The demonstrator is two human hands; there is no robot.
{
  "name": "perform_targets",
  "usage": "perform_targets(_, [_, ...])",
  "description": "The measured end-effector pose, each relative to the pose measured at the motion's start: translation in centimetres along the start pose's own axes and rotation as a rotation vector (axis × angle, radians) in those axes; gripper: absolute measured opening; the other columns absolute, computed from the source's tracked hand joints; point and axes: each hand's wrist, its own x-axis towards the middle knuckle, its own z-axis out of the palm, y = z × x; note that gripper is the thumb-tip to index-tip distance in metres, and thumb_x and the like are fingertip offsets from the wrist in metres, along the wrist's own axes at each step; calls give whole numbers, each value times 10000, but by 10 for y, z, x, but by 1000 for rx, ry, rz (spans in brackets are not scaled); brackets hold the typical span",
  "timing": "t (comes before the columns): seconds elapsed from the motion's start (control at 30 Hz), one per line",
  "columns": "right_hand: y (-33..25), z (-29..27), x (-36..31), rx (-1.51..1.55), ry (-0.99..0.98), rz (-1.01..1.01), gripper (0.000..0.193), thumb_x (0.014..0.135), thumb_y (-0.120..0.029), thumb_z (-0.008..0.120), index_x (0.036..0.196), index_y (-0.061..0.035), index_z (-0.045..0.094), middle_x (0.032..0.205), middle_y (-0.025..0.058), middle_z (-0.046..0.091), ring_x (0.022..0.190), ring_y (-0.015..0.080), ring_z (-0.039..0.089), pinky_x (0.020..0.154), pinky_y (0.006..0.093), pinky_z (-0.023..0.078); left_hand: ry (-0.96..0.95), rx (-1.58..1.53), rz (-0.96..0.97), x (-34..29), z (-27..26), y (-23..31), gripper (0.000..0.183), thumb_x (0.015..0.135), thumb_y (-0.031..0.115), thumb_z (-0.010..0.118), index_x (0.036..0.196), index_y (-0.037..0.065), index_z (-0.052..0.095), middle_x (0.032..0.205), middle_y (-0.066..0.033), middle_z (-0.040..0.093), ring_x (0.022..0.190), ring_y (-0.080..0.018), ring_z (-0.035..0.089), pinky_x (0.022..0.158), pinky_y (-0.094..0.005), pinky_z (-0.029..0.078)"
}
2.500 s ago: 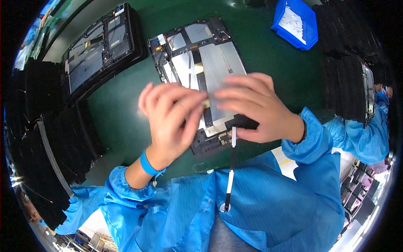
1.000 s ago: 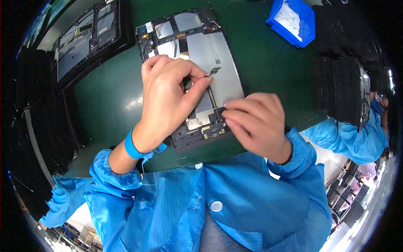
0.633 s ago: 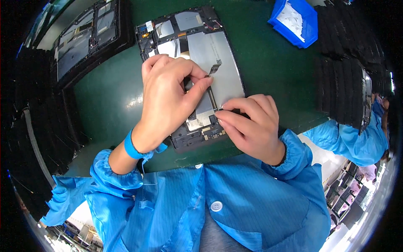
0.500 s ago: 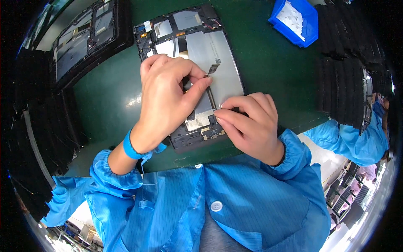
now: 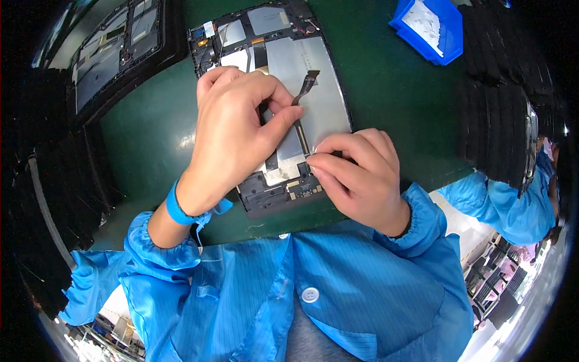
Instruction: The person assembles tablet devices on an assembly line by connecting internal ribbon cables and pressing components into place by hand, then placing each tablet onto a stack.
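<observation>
An opened tablet [image 5: 329, 90] with a black frame and grey metal inner plates lies on the table in front of me. My left hand [image 5: 232, 130] reaches over its middle, thumb and forefinger pinching a dark flat flex cable [image 5: 306, 87]. The cable's free end sticks up beyond those fingertips, and its lower stretch runs down the tablet. At that lower end, my right hand [image 5: 365, 172] is closed, with thumb and forefinger together on the cable beside the small circuit board [image 5: 306, 190]. My fingers hide the exact contact there. A blue band [image 5: 181, 208] circles my left wrist.
Another opened tablet [image 5: 99, 75] rests on black foam at the far left. A blue bin [image 5: 449, 45] with white pieces stands at the far right. Black foam stacks [image 5: 491, 130] line the right side. Blue sleeves [image 5: 500, 205] of another person show at the right.
The cable's free end has lifted and now stands more upright above my left fingertips. My left hand has shifted slightly up and left; the right has barely moved.
</observation>
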Motion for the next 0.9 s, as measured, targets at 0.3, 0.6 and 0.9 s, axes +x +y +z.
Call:
perform_targets(0.3, [0,3,-2,-22,40,-13,188,671,-121,702,851,-131,648,901,-21,575,800,174,535,674,328,400,29,17,15,-1,3,2,127,703,152,729,666,93,624,626,-3,570,647,-200,511,866,-356,329])
perform_targets(0.6, [-2,1,0,-20,22,-16,217,645,-41,722,855,-76,681,906,10,621,748,172,543,658,301,406,30,32,8,-3,6,0,124,697,142,730,658,98,620,626,2,554,659,-202,500,859,-355,328])
perform_targets(0.9, [2,4,1,-47,59,-50,192,671,-114,702,857,-123,654,900,-17,575,790,169,537,657,320,399,54,43,29,-1,6,-1,122,696,146,729,658,98,623,621,-1,554,667,-207,500,855,-354,329])
